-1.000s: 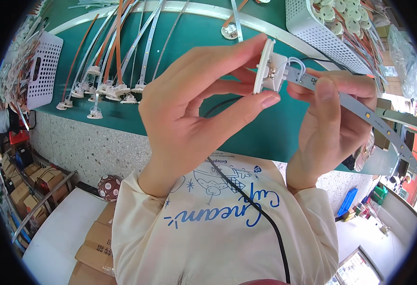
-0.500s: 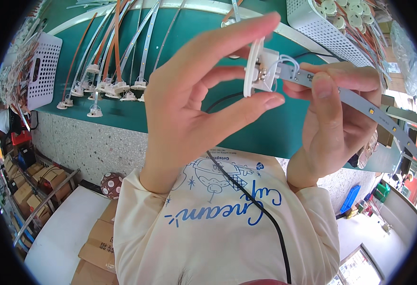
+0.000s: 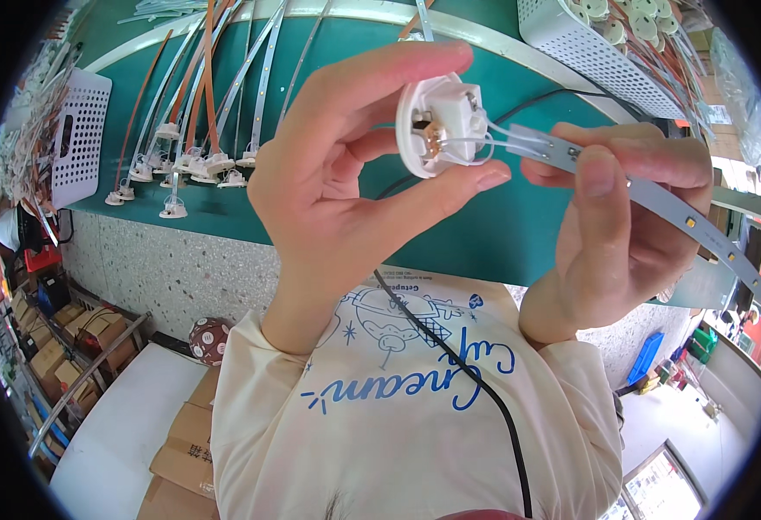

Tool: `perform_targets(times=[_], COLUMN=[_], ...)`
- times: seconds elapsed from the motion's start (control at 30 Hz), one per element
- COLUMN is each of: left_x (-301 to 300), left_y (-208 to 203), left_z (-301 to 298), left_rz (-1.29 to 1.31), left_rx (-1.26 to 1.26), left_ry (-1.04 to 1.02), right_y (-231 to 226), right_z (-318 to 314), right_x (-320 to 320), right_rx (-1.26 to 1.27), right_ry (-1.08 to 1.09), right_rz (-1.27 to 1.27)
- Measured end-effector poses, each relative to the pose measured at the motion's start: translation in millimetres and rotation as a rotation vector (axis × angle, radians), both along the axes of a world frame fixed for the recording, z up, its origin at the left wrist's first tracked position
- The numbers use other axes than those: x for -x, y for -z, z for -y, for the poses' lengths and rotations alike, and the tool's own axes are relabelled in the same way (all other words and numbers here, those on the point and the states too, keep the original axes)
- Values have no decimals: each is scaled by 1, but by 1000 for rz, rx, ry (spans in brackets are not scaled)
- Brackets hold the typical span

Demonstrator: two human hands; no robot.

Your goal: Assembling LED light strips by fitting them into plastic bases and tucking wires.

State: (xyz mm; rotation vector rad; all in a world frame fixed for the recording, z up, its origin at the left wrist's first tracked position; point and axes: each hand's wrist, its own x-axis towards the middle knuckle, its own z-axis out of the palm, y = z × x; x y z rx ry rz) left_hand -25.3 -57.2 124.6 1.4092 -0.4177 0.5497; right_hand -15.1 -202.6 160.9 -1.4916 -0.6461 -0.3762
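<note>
Between the thumb and fingers of my left hand [image 3: 337,165] is a round white plastic end cap [image 3: 417,130], its inner side with a boxy white housing and metal contacts turned toward the right. Thin white wires [image 3: 493,139] run from it to the end of an LED strip [image 3: 657,201]. My right hand [image 3: 627,208] pinches that strip near its wired end, thumb in front and fingers behind. The rest of the strip curves away to the right edge. A small gap spanned by the wires separates cap and strip.
Several strips with white end caps [image 3: 216,163] lie on the green table [image 3: 198,206] at the left. White perforated baskets stand far left [image 3: 81,139] and far right [image 3: 597,56], the latter holding round caps. A black cable [image 3: 484,390] hangs down in front of me.
My left hand has moved slightly left and turned the end cap, so more of its inside faces me. The gap between cap and strip has widened, showing more wire.
</note>
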Motion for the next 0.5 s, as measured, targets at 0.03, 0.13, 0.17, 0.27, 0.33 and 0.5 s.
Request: perform_targets(times=[0.03, 0.13, 0.17, 0.27, 0.33, 0.5], left_x=[1, 3, 3, 7, 14, 12], left_y=[0, 1, 0, -6, -14, -8], left_z=[0, 0, 0, 0, 8, 7], left_rz=[8, -27, -26, -5, -102, -84], left_rx=[34, 29, 28, -114, -188, -91], left_ry=[4, 22, 24, -22, -178, -131], right_y=[2, 5, 4, 6, 7, 2], right_z=[0, -1, -2, -4, -6, -5], right_x=[-1, -3, -1, 0, 0, 0], right_rx=[-1, 2, -11, -9, 8, 53], right_ry=[-2, -50, -26, 34, 69, 100], right_rz=[0, 69, 29, 18, 45, 86])
